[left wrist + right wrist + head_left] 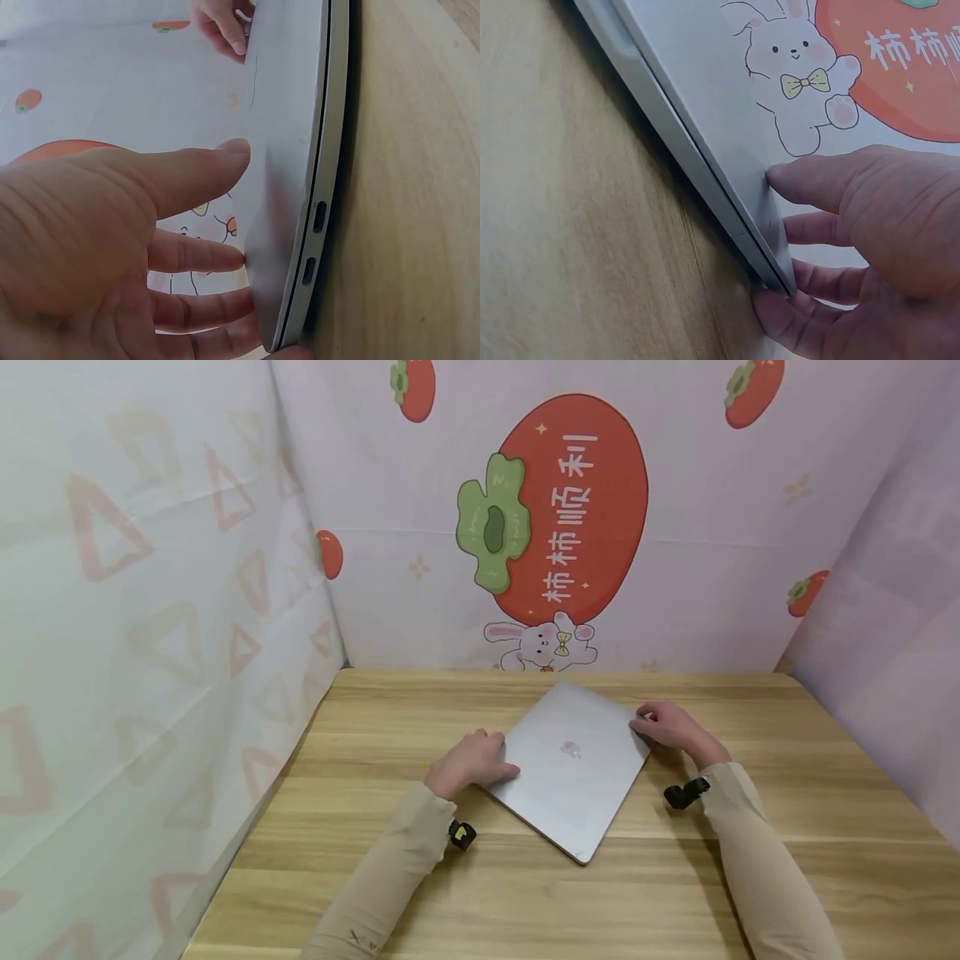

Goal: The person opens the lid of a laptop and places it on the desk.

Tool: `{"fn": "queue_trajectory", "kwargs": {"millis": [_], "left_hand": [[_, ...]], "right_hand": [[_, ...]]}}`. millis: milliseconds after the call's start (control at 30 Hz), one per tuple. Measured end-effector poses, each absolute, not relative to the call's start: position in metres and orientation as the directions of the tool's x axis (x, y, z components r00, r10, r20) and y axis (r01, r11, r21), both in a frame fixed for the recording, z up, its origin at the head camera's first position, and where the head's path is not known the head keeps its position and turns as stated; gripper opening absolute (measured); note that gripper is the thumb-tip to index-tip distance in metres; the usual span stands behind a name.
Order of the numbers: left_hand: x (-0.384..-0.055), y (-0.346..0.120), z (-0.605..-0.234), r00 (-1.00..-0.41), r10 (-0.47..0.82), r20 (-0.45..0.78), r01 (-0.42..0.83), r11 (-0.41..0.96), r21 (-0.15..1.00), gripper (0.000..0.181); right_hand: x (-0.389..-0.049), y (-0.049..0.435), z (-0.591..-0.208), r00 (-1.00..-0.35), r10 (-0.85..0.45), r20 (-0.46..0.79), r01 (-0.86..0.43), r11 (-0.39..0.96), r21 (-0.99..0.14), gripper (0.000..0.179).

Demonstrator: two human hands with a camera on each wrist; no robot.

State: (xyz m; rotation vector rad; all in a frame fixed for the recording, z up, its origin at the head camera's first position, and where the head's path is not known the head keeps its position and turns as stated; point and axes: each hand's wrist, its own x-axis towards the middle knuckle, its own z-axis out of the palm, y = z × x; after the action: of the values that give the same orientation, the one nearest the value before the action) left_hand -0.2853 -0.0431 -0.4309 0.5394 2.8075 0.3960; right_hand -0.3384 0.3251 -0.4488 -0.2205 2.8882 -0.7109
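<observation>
On the table [540, 906], left hand [472, 762] and right hand [672, 727] grip the laptop [581, 789] at opposite corners; likely stiff, slick and fragile, it suits edge holds.

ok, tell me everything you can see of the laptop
The laptop is a thin, silver-grey slab with a metallic look and rounded corners. Its lid is shut and bears a small logo at its middle. The left wrist view shows two dark, elongated ports along one side. It lies turned diagonally over the wooden table, one corner toward the person. The left hand and right hand grip opposite corners; whether those are slightly raised is unclear.
</observation>
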Motion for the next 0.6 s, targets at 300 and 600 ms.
{"fn": "queue_trajectory", "kwargs": {"millis": [300,600], "left_hand": [[-0.2827,-0.0393,-0.4305,-0.902,0.386,-0.194,0.323,0.901,0.289,0.071],[-0.2825,-0.0368,-0.4338,-0.913,0.362,-0.187,0.296,0.905,0.305,0.072]], "right_hand": [[-0.3383,0.3273,-0.4542,-0.982,-0.164,-0.090,-0.103,0.876,-0.472,0.046],[-0.3410,0.3237,-0.4547,-0.986,-0.160,-0.050,-0.123,0.893,-0.434,0.042]]}}
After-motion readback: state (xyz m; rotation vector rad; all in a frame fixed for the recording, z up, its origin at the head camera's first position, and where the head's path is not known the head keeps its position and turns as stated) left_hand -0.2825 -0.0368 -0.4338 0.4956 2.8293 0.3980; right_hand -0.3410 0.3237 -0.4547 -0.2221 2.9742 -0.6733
